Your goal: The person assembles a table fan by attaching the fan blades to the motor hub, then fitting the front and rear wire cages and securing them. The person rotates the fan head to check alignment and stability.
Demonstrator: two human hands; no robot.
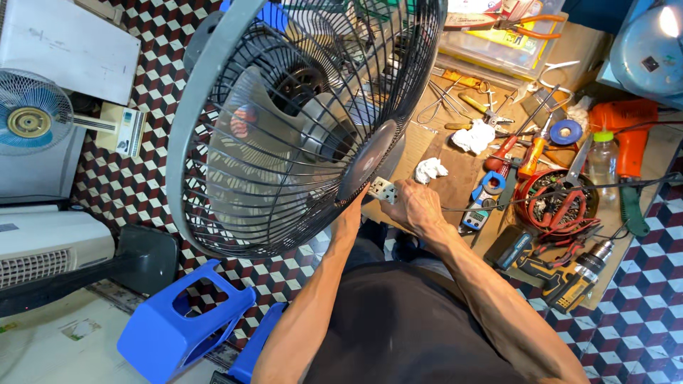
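A large fan with a black wire guard [213, 178] and translucent grey blades is tilted up in front of me and fills the middle of the view. My left forearm reaches up to its round front cap [366, 160]; the left hand [350, 212] is hidden behind the guard past the wrist. Just right of the cap, my right hand [416, 206] grips a small white plug block [383, 189]. A thin black cable [555, 193] runs from near that hand to the right.
A cardboard-covered work surface [455, 178] holds pliers, screwdrivers, white rags [473, 135], a meter [475, 213], a red bowl of parts [555, 199], a bottle, an orange drill [629, 135] and a yellow-black drill [569, 277]. A blue stool [178, 327] lies lower left; a small fan [28, 117] stands at the left.
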